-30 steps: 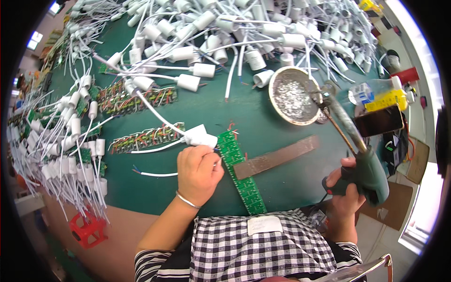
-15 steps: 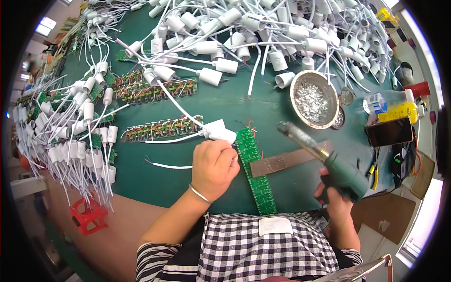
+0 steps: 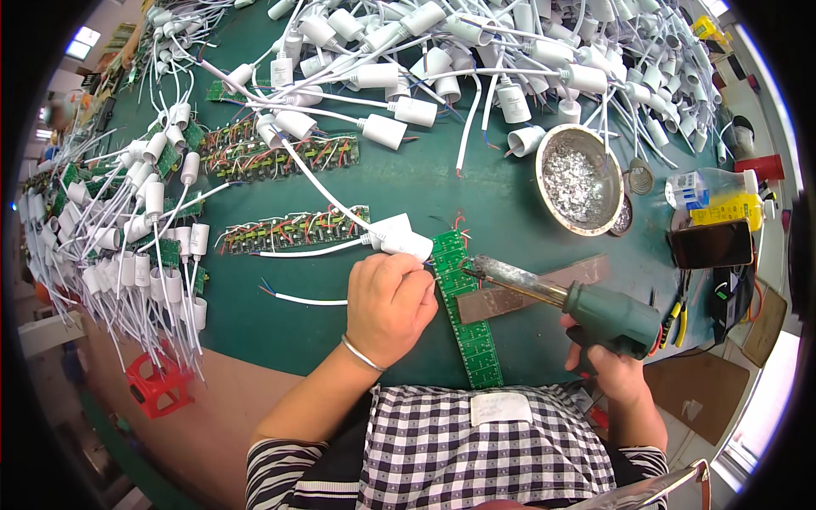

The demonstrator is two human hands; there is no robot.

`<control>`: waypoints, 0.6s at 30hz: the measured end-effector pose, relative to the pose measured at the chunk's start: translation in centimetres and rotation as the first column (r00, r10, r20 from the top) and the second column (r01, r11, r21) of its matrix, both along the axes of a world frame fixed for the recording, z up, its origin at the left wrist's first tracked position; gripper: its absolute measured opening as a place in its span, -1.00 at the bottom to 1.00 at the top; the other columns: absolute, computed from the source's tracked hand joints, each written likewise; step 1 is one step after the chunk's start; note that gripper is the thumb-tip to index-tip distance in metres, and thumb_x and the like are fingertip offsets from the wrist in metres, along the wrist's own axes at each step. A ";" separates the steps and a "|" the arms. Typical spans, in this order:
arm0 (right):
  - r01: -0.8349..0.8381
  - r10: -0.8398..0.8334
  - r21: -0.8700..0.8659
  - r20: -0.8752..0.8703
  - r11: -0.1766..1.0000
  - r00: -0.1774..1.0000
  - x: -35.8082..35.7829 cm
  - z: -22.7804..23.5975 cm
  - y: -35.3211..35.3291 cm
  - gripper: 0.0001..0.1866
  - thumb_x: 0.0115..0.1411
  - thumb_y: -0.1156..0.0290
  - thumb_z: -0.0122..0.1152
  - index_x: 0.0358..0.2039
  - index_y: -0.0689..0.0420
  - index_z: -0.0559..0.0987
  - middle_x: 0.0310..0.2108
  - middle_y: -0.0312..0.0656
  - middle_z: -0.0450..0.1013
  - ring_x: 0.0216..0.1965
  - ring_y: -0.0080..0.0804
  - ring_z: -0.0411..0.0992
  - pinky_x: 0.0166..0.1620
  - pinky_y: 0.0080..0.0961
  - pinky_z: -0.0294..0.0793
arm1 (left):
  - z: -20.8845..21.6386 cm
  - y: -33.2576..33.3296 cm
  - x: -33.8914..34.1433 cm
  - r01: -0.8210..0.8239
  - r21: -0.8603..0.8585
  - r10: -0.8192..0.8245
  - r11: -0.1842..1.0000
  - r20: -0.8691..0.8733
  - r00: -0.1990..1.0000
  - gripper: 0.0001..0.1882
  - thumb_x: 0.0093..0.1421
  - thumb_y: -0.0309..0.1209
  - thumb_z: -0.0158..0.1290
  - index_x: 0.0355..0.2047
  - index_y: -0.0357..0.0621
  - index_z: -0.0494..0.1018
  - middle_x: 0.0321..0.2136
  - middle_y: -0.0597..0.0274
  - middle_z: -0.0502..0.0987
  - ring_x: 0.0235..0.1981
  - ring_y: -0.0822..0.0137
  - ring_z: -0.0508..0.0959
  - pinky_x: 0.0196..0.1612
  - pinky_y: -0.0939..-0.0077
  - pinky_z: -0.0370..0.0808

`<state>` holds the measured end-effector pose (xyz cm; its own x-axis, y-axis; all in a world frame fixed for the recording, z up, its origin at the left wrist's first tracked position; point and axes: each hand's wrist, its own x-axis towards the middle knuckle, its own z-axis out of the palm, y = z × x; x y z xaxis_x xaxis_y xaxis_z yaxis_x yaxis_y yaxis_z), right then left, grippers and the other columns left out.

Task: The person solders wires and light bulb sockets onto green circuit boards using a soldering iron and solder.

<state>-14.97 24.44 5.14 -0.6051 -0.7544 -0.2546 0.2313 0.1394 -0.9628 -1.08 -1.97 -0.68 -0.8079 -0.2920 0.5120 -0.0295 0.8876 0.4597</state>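
My left hand (image 3: 389, 299) is closed in a pinch at the upper left edge of a long green circuit board (image 3: 478, 348). Thin wires show at its fingertips, but most of what it grips is hidden. Two white lamp holders (image 3: 393, 231) lie just beyond its knuckles, and a white cable (image 3: 310, 301) runs under the hand. My right hand (image 3: 614, 367) is wrapped round the green grip of a soldering iron (image 3: 608, 316). The iron's tip is over the board's upper part, near my left fingertips. Under the iron, a flat brown bar (image 3: 501, 301) lies across the board.
A metal bowl of silvery bits (image 3: 582, 183) stands at the right, near a clear bottle, a dark phone (image 3: 712, 244) and yellow-handled pliers (image 3: 674, 321). White lamp holders (image 3: 514, 102) are heaped at the back and left. Wired circuit boards (image 3: 293, 231) lie left of centre.
The soldering iron has swung left and down, its tip coming from right of the board to over its upper part. My left hand has stayed nearly in place.
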 end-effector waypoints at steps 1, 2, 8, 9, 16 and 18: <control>0.001 -0.001 0.001 0.001 1.000 1.000 -0.1 -0.1 0.0 -0.43 -0.05 0.52 0.03 0.06 0.29 0.32 -0.14 0.01 0.45 -0.55 -0.30 0.47 -0.51 -0.50 0.51 | 0.0 0.0 0.0 0.004 0.001 -0.004 1.000 0.004 1.000 -0.73 -0.26 -0.63 0.16 -0.50 -0.11 0.40 -0.35 0.25 0.37 -0.37 0.18 0.39 -0.31 0.32 0.31; -0.036 0.037 0.015 -0.041 0.999 0.998 -0.3 -0.2 0.1 -0.43 -0.07 0.54 0.00 0.05 0.29 0.33 -0.15 0.00 0.45 -0.55 -0.31 0.47 -0.52 -0.51 0.50 | 0.0 -0.1 0.0 0.005 0.002 -0.005 1.000 0.005 1.000 -0.73 -0.26 -0.63 0.16 -0.50 -0.11 0.40 -0.35 0.25 0.37 -0.37 0.18 0.39 -0.31 0.32 0.31; -0.070 0.074 0.093 -0.045 0.993 0.996 -0.3 -0.1 -0.5 -0.45 -0.14 0.61 -0.07 -0.02 0.31 0.38 -0.20 -0.02 0.46 -0.56 -0.35 0.47 -0.52 -0.54 0.47 | 0.0 -0.3 0.3 0.047 0.083 -0.047 0.995 -0.006 0.999 -0.72 -0.26 -0.63 0.18 -0.49 -0.11 0.42 -0.34 0.24 0.38 -0.36 0.17 0.39 -0.30 0.33 0.32; -0.089 0.094 0.104 -0.050 0.991 0.994 -0.4 -0.1 -0.6 -0.46 -0.14 0.61 -0.07 -0.03 0.32 0.39 -0.22 -0.02 0.47 -0.56 -0.36 0.47 -0.52 -0.54 0.47 | 0.0 -0.2 0.2 0.043 0.062 -0.043 0.997 -0.003 0.999 -0.72 -0.26 -0.63 0.19 -0.49 -0.11 0.42 -0.34 0.23 0.38 -0.35 0.16 0.39 -0.30 0.32 0.32; -0.075 0.085 0.170 -0.054 0.983 0.995 -0.3 0.1 -1.4 -0.46 -0.18 0.63 -0.02 -0.05 0.31 0.38 -0.34 -0.07 0.45 -0.56 -0.39 0.46 -0.52 -0.55 0.47 | 0.0 -0.1 0.3 0.037 0.020 -0.038 0.999 0.004 0.999 -0.73 -0.28 -0.62 0.19 -0.50 -0.09 0.44 -0.31 0.24 0.38 -0.33 0.15 0.40 -0.29 0.31 0.33; 0.018 -0.010 0.192 -0.041 0.981 0.999 0.1 0.0 -1.4 -0.48 -0.17 0.62 0.02 -0.07 0.31 0.37 -0.37 -0.11 0.44 -0.55 -0.41 0.46 -0.51 -0.55 0.48 | 0.0 -0.2 0.3 0.039 0.027 -0.039 0.999 0.001 0.999 -0.73 -0.28 -0.62 0.19 -0.50 -0.09 0.44 -0.32 0.24 0.38 -0.33 0.15 0.40 -0.29 0.31 0.33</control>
